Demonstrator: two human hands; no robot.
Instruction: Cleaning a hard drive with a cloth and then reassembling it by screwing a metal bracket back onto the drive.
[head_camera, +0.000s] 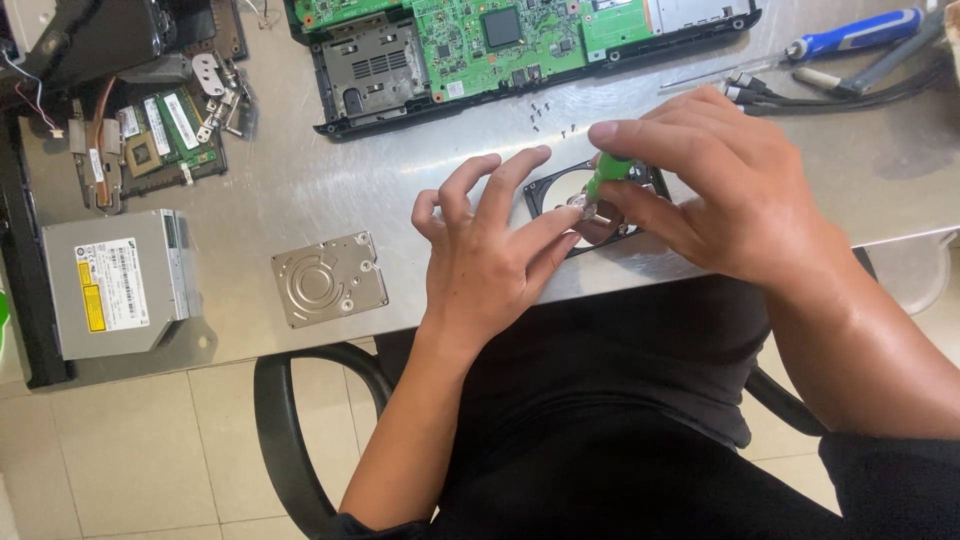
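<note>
Currently unscrewing: right hand (735, 195) pinches a small green-handled screwdriver (608, 176), tip down on the opened black hard drive with its shiny round platter (560, 190), which lies at the near edge of the steel worktop (300, 190). Left hand (490, 255) steadies it, fingers (545, 222) spread, index and thumb closed near the tip. Detached silver drive cover plate (330, 279) lies well to the left. Next move likely calls for keeping the tip seated and the drive still.
</note>
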